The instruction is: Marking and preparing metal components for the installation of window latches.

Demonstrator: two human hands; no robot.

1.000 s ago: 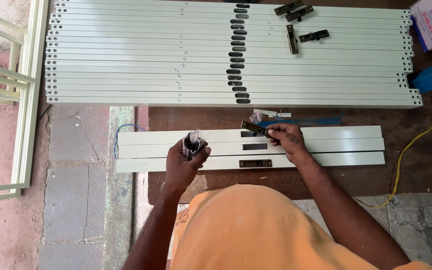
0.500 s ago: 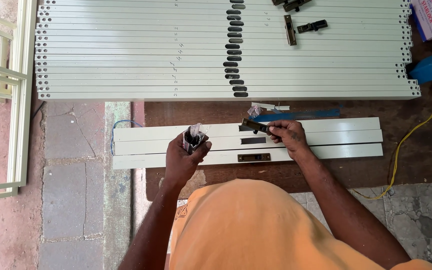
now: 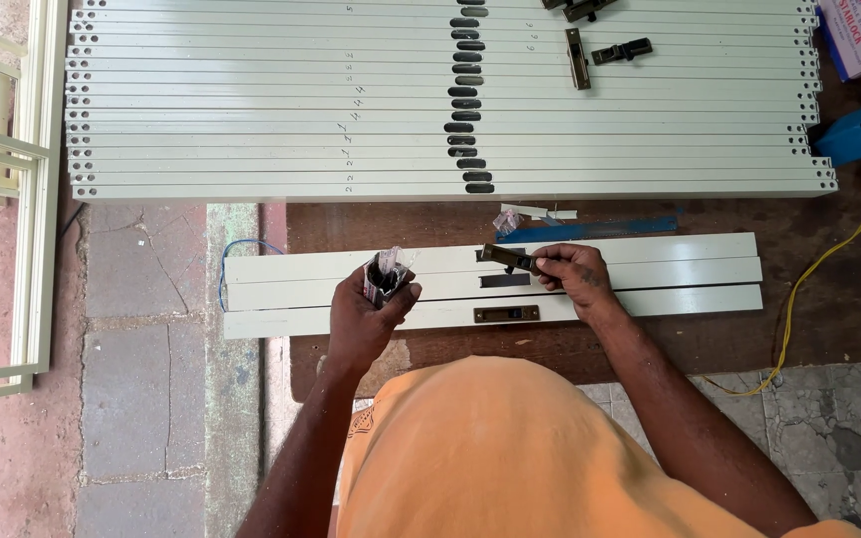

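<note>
Far left: pale green window frame (image 3: pixel 22 199) leaning by the paving. Left hand (image 3: pixel 366 319) w/ grip closed around a clear plastic pack of dark latch pieces (image 3: pixel 386 274), held over the left end of three cream rails (image 3: pixel 351 294) on the brown worktop (image 3: pixel 829 299). Near rail has a brass-toned latch (image 3: pixel 506 314) already seated; middle rail's slot (image 3: pixel 505 282) is open, nothing in it. Right hand (image 3: pixel 575 279), fingers pinched on a dark latch (image 3: pixel 508 258) above the far rail's slot, not yet seated. Judged: one of three done, two left. Behind: big stack of slotted rails (image 3: pixel 251 100), unfitted, loose latches (image 3: pixel 620 50) on top. Blue box (image 3: pixel 859 130), yellow cable (image 3: pixel 819 269) far right.
</note>
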